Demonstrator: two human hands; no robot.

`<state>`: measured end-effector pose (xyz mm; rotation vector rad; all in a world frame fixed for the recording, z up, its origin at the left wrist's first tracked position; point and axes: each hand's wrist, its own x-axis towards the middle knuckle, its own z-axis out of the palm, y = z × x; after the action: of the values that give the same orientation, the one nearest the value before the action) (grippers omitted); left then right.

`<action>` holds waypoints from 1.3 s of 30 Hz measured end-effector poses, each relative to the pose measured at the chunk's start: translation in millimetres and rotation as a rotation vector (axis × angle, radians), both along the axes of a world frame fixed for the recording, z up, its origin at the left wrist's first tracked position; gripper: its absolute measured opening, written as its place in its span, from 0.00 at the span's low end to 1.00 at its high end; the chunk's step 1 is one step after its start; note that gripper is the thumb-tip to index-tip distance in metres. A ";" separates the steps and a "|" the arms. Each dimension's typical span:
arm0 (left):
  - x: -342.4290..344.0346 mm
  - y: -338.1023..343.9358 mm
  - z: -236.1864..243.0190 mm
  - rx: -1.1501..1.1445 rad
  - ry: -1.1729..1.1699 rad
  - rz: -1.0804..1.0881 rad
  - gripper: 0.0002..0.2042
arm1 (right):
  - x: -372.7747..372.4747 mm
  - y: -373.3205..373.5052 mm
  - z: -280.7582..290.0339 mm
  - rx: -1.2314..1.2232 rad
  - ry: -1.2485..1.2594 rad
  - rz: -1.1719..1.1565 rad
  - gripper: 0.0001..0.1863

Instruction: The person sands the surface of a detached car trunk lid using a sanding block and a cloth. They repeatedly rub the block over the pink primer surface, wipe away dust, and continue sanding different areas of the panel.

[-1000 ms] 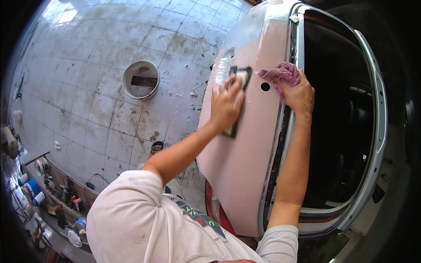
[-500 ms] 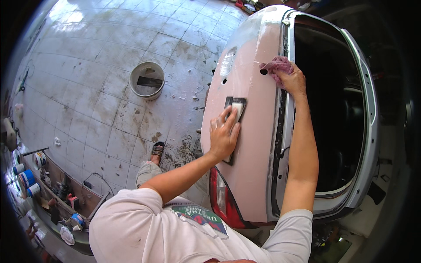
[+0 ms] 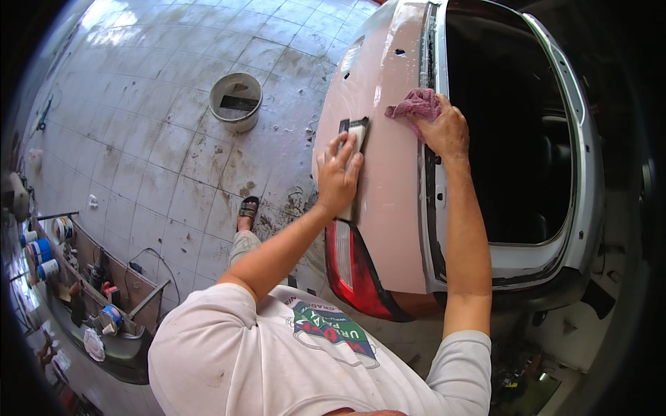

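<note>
My left hand (image 3: 338,177) grips a long, narrow white sanding block (image 3: 359,133), with dark sheet, likely sandpaper, showing at its edges. The block presses on the pink-coated rear panel (image 3: 392,187) of a car, its near end close to the red and clear tail light (image 3: 357,270). Bunched in my right hand (image 3: 449,135) is a purple-pink cloth (image 3: 415,106), which rests on the panel beside the dark rear window opening (image 3: 510,139). The panel's surface looks wet in places.
On the tiled floor to the left stands a grey bucket (image 3: 236,104) with a dark flat piece inside. At lower left, a bumper-like part (image 3: 121,357) lies near several cans (image 3: 41,253) and tools. My sandalled foot (image 3: 247,211) is beside the car.
The view has shifted, so the car sits higher in it. My right hand has drawn the cloth along the panel towards me, away from a round hole. My left hand still holds the block.
</note>
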<state>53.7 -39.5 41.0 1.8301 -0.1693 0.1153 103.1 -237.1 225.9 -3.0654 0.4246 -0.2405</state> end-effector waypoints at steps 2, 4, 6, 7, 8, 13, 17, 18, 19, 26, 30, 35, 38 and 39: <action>41.3 2.4 -34.8 -0.037 -0.007 0.023 0.24 | 6.0 5.5 0.0 -0.028 -0.007 0.008 0.40; 103.1 4.7 -71.1 -0.105 0.067 0.102 0.24 | 15.5 10.8 -0.5 -0.014 -0.011 0.052 0.42; 117.0 7.9 -92.2 -0.019 0.179 0.146 0.24 | 21.4 17.1 1.3 -0.007 0.004 0.074 0.43; 95.1 -1.3 -73.8 -0.013 0.198 0.125 0.24 | 16.2 9.6 -2.6 -0.033 -0.018 0.053 0.44; 70.7 -5.5 -51.3 -0.005 0.215 0.114 0.25 | 11.8 7.2 0.8 -0.041 -0.002 0.027 0.44; -54.9 14.7 2.5 -0.031 -0.013 0.004 0.25 | 4.8 -0.5 0.5 -0.049 0.029 -0.013 0.45; 64.9 11.3 -83.6 -0.144 0.101 0.101 0.25 | 19.6 26.2 6.9 -0.113 0.030 -0.013 0.45; 98.2 17.2 -107.9 -0.164 0.140 0.145 0.25 | 32.2 37.0 7.3 -0.091 0.031 0.021 0.44; 106.5 20.9 -109.4 -0.184 0.191 0.158 0.25 | 36.2 36.2 5.1 -0.071 0.044 0.022 0.43; -38.5 27.8 -28.9 -0.179 -0.115 -0.098 0.27 | 68.2 -31.8 15.6 -0.076 0.015 -0.085 0.46; 42.0 24.1 -107.7 -0.228 0.042 -0.031 0.25 | 126.4 -37.7 2.6 -0.059 0.022 -0.029 0.45; 69.1 13.3 -123.9 -0.139 0.132 0.030 0.25 | 169.4 -54.1 -0.4 -0.053 0.007 0.042 0.41; -7.2 36.7 -65.0 -0.158 -0.035 -0.081 0.26 | 158.2 -71.4 -1.9 0.075 -0.001 0.117 0.34; -1.0 37.1 -69.2 -0.208 -0.048 -0.115 0.26 | 150.6 -70.4 0.4 0.105 -0.016 0.146 0.32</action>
<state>52.7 -2.4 -28.1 1.6071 -0.2856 0.0920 253.8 -307.5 226.4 -2.9712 0.2038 -0.2289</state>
